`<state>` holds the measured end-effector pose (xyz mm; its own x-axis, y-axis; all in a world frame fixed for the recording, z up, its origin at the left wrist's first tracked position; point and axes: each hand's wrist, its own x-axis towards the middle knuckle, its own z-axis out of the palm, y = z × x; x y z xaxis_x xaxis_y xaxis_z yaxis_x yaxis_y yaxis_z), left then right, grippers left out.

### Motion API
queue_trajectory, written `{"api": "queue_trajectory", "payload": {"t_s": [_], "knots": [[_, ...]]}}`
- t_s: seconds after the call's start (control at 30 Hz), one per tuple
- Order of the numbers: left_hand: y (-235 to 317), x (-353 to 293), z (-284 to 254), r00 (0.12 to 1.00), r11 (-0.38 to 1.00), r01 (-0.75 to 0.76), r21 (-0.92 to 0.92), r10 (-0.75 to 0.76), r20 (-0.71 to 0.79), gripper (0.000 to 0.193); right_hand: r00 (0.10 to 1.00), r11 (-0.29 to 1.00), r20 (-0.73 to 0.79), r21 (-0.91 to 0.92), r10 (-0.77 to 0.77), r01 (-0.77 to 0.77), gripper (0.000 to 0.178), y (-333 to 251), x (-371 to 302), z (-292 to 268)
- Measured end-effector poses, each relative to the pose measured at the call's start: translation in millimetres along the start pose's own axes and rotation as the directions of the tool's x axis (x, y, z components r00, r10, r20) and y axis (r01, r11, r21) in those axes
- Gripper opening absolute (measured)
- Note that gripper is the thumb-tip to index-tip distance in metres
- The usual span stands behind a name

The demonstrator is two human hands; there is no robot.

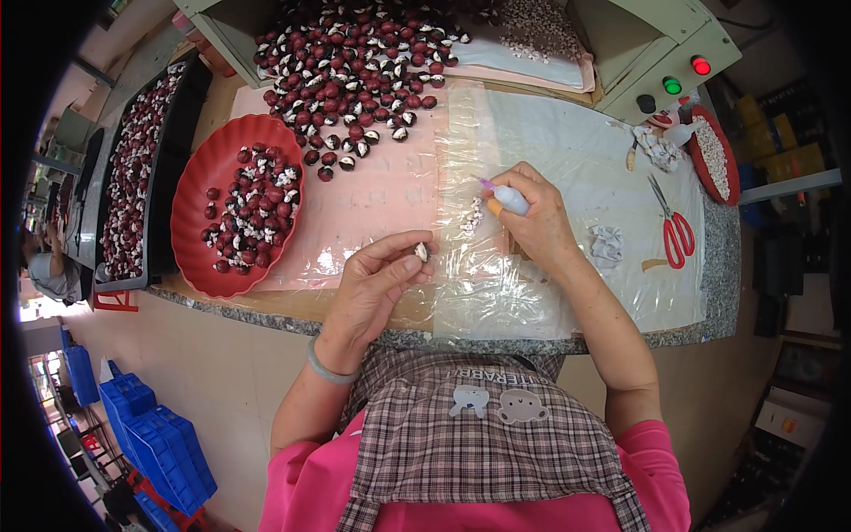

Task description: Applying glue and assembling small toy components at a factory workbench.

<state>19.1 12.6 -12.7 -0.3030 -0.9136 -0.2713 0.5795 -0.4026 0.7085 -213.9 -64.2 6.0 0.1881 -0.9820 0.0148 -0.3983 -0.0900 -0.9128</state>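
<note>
My left hand (pixel 377 279) pinches a small dark-and-white ball (pixel 422 253) between thumb and fingertips. My right hand (pixel 539 217) is closed around a small translucent squeeze bottle (pixel 511 199) with a thin purple tip, which points left over the sheet. An orange band shows at one fingertip of that hand. Between the two hands, small white bits (pixel 472 217) lie in a little heap on the clear plastic sheet (pixel 461 275). Beyond my left hand, many dark red and white balls (pixel 355 80) spread across the pink part of the work surface.
At the left stand a red scalloped bowl (pixel 191 222) of balls and a long black tray (pixel 164 191) filled with more. On the right lie red-handled scissors (pixel 678 239), crumpled tissue (pixel 606 246) and a red dish (pixel 729 182) of white bits. A metal housing (pixel 651 66) with lit buttons stands behind.
</note>
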Motion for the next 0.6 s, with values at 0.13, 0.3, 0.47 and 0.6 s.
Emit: {"api": "queue_trajectory", "payload": {"t_s": [0.13,0.3,0.47,0.6], "knots": [[1,0,-3,1.000,1.000,0.000,0.002,0.000,-0.001,0.031,0.966,0.938,0.125,-0.239,-0.228,0.252,0.017,8,8,-3],[1,0,-5,1.000,1.000,-0.006,0.003,0.006,-0.002,0.034,0.936,0.910,0.280,-0.291,-0.214,0.295,0.021,7,17,-9],[0,0,0,1.000,1.000,-0.004,0.028,0.004,-0.024,0.032,0.918,0.898,0.270,-0.256,-0.290,0.358,0.019,14,22,-9],[0,2,6,0.999,0.997,-0.006,0.075,0.008,-0.033,0.029,0.980,0.986,0.189,-0.138,-0.067,0.094,0.012,4,13,-14]]}}
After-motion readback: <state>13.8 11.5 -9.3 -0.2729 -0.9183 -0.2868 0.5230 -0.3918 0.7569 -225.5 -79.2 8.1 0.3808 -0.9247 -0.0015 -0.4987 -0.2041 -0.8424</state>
